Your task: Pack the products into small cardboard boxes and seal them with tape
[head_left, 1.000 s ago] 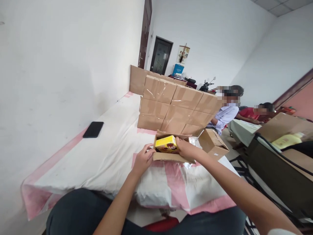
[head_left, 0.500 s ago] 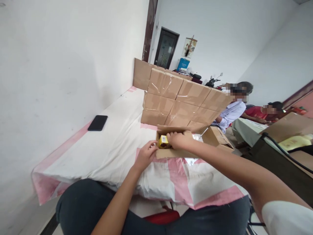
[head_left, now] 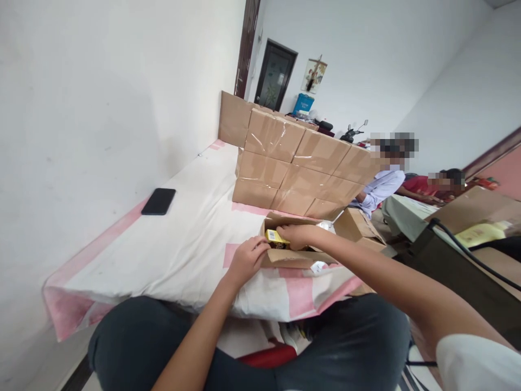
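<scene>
In the head view, an open cardboard box (head_left: 293,259) lies at the table's front edge, its long side towards me. My left hand (head_left: 247,260) is closed at the box's near left corner, fingertips on its edge. Inside the box, at its left end, sits a small yellow and dark carton (head_left: 275,237) with a white barcode label. My right hand (head_left: 299,237) reaches over the box from the right, its fingers closed on the carton's right part. Those fingertips are partly hidden inside the box.
Behind the box stands a wall of stacked taped cartons (head_left: 303,163). A black phone (head_left: 158,201) lies on the white and pink tablecloth (head_left: 195,228) at left. Another open carton (head_left: 360,228) is at right. Two people sit farther right, beyond the stack.
The yellow carton has tipped, showing more of its top, and my right hand has moved slightly lower with it. My left hand stays at the box's left corner. The view has shifted slightly.
</scene>
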`<state>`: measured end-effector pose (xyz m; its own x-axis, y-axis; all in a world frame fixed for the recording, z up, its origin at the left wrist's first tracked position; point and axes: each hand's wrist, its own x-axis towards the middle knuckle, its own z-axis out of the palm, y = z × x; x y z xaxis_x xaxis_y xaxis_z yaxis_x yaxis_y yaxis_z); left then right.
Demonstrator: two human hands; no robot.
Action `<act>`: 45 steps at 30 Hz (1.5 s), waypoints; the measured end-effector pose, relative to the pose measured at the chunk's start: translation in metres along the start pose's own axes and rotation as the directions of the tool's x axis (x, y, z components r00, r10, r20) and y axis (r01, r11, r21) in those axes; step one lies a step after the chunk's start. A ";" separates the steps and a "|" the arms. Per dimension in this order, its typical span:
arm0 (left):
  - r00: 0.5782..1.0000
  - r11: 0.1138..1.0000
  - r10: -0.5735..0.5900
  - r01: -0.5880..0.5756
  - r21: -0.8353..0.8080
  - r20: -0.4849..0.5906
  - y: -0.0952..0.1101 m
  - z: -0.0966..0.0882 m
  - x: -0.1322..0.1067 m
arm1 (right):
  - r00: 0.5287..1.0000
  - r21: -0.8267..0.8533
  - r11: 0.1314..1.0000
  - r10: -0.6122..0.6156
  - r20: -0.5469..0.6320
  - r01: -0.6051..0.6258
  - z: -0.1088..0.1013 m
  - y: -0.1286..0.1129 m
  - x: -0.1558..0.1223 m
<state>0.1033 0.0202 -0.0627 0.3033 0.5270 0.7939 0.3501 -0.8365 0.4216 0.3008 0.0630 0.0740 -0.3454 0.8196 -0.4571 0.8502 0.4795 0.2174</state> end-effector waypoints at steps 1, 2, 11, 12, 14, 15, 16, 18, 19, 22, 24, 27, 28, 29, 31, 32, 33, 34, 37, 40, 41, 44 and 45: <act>1.000 1.000 0.006 -0.006 0.013 0.009 0.001 -0.001 0.000 | 0.999 0.017 0.999 -0.050 -0.020 0.050 0.002 0.003 -0.004; 1.000 1.000 0.010 -0.011 0.021 0.018 0.002 -0.003 0.001 | 0.994 0.036 0.994 -0.102 -0.043 0.103 0.005 0.006 -0.009; 0.998 1.000 -0.016 0.015 0.024 0.054 -0.008 -0.011 0.004 | 0.890 0.339 0.903 -0.092 -0.447 0.264 0.037 0.037 -0.049; 0.998 1.000 -0.012 0.012 0.013 0.055 -0.009 -0.010 0.004 | 0.878 0.350 0.894 -0.092 -0.470 0.281 0.040 0.040 -0.053; 0.998 1.000 0.001 -0.001 0.007 0.059 -0.007 -0.008 0.003 | 0.853 0.377 0.872 -0.083 -0.515 0.312 0.047 0.044 -0.061; 0.998 1.000 0.009 -0.009 0.011 0.063 -0.005 -0.007 0.003 | 0.842 0.398 0.859 -0.069 -0.535 0.323 0.050 0.046 -0.064; 0.997 1.000 0.019 -0.020 0.018 0.069 -0.003 -0.006 0.002 | 0.834 0.424 0.844 -0.049 -0.550 0.329 0.053 0.047 -0.068; 0.995 0.999 0.040 -0.042 0.029 0.089 0.002 -0.005 0.002 | 0.828 0.475 0.814 -0.011 -0.560 0.333 0.061 0.048 -0.074; 0.994 0.998 0.050 -0.054 0.033 0.100 0.004 -0.004 0.001 | 0.829 0.496 0.803 0.003 -0.559 0.331 0.064 0.046 -0.077; 0.991 0.997 0.071 -0.073 0.021 0.111 0.009 -0.005 -0.002 | 0.829 0.532 0.783 0.036 -0.557 0.323 0.074 0.036 -0.085; 0.994 0.998 0.065 -0.064 -0.016 0.084 0.010 -0.007 -0.004 | 0.829 0.556 0.770 0.064 -0.556 0.313 0.076 0.026 -0.091; 0.999 0.988 -0.011 0.018 -0.154 0.044 0.010 -0.011 -0.006 | 0.843 0.569 0.759 0.049 -0.536 0.318 0.072 0.010 -0.100; 0.997 0.976 -0.045 0.056 -0.211 0.058 0.010 -0.013 -0.006 | 0.848 0.562 0.762 0.031 -0.529 0.323 0.069 0.005 -0.103; 0.994 0.961 -0.073 0.093 -0.260 0.087 0.009 -0.014 -0.006 | 0.853 0.552 0.769 0.018 -0.522 0.322 0.065 0.000 -0.105; 0.984 0.934 -0.098 0.142 -0.327 0.147 0.009 -0.017 -0.005 | 0.856 0.526 0.798 0.023 -0.516 0.295 0.058 -0.009 -0.108; 0.981 0.925 -0.101 0.153 -0.347 0.165 0.009 -0.017 -0.005 | 0.853 0.508 0.818 0.040 -0.520 0.271 0.055 -0.012 -0.108; 0.982 0.920 -0.098 0.152 -0.362 0.164 0.008 -0.017 -0.005 | 0.846 0.487 0.838 0.058 -0.530 0.247 0.054 -0.015 -0.108; 0.983 0.916 -0.094 0.146 -0.375 0.155 0.007 -0.016 -0.005 | 0.835 0.464 0.856 0.072 -0.546 0.230 0.054 -0.017 -0.107; 0.985 0.903 -0.093 0.146 -0.405 0.147 0.000 -0.009 -0.006 | 0.790 0.414 0.878 0.071 -0.609 0.240 0.061 -0.018 -0.102; 0.973 0.885 -0.118 0.193 -0.424 0.198 -0.013 -0.003 -0.008 | 0.738 0.399 0.870 0.061 -0.672 0.291 0.072 -0.011 -0.101; 0.967 0.877 -0.139 0.221 -0.426 0.215 -0.018 -0.002 -0.009 | 0.711 0.407 0.859 0.074 -0.699 0.311 0.075 -0.006 -0.101; 0.942 0.834 -0.223 0.318 -0.451 0.253 -0.033 0.001 -0.011 | 0.539 0.439 0.829 0.207 -0.817 0.346 0.077 0.012 -0.104; 0.935 0.818 -0.247 0.342 -0.463 0.254 -0.036 0.002 -0.012 | 0.476 0.448 0.827 0.260 -0.840 0.338 0.076 0.018 -0.105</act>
<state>0.0885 0.0442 -0.0885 0.4222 0.7378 0.5266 -0.0205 -0.5730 0.8193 0.3822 -0.0384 0.0606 -0.2770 0.7784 0.5633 0.7647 0.5336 -0.3613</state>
